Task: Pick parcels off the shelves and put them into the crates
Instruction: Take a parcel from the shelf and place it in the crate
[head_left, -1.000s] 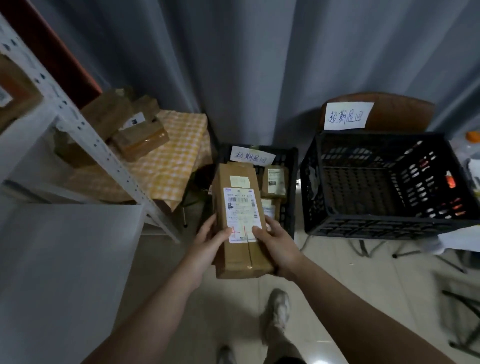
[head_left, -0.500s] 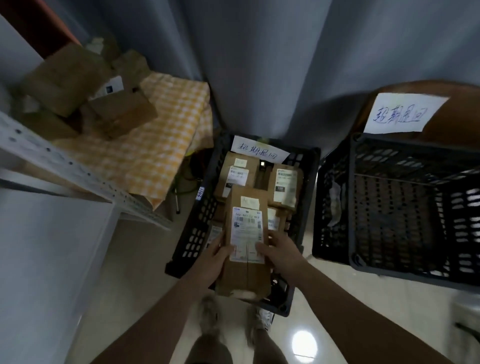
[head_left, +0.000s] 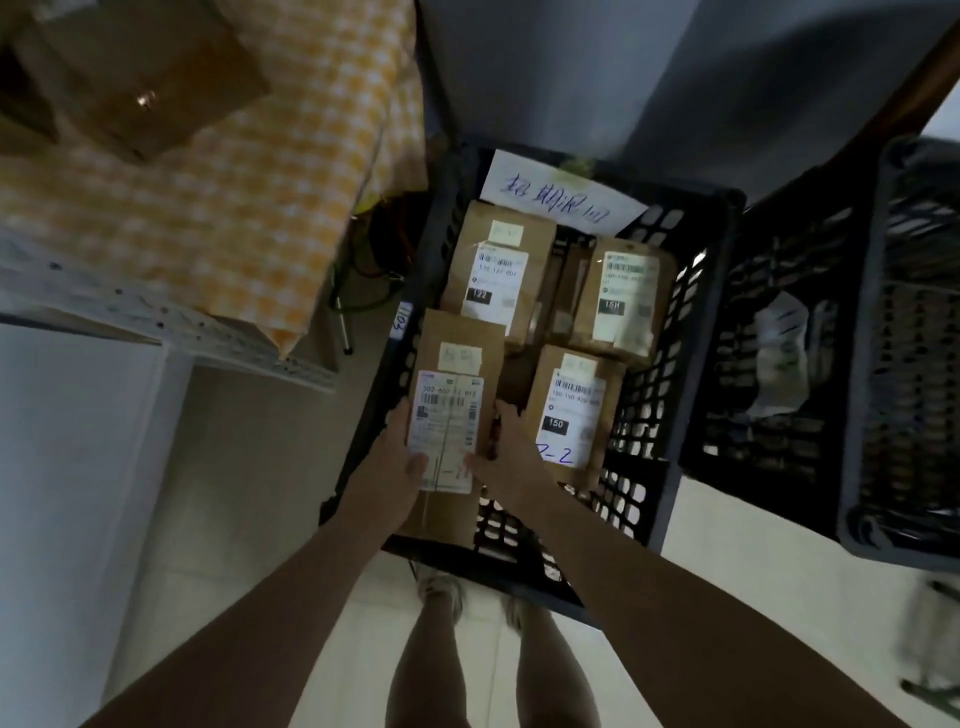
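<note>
I hold a brown cardboard parcel (head_left: 457, 358) with a white shipping label over the near-left part of a black plastic crate (head_left: 670, 499). My left hand (head_left: 387, 467) grips its left edge and my right hand (head_left: 506, 457) grips its right edge, thumbs on the label. Three similar labelled parcels lie in the crate: one at the back left (head_left: 498, 270), one at the back right (head_left: 623, 291), one at the near right (head_left: 574, 410). A handwritten paper sign (head_left: 561, 195) stands on the crate's far wall.
A second black crate (head_left: 872, 364) stands to the right, with something pale inside. At left is a white metal shelf (head_left: 156, 322) with a yellow checked cloth (head_left: 234, 197) and a brown box (head_left: 140, 78). Grey curtain behind. My legs and shoes stand at the crate's near edge.
I have stepped up to the crate and leaned over it. The parcel in both hands has come down from chest height into the crate's near-left area.
</note>
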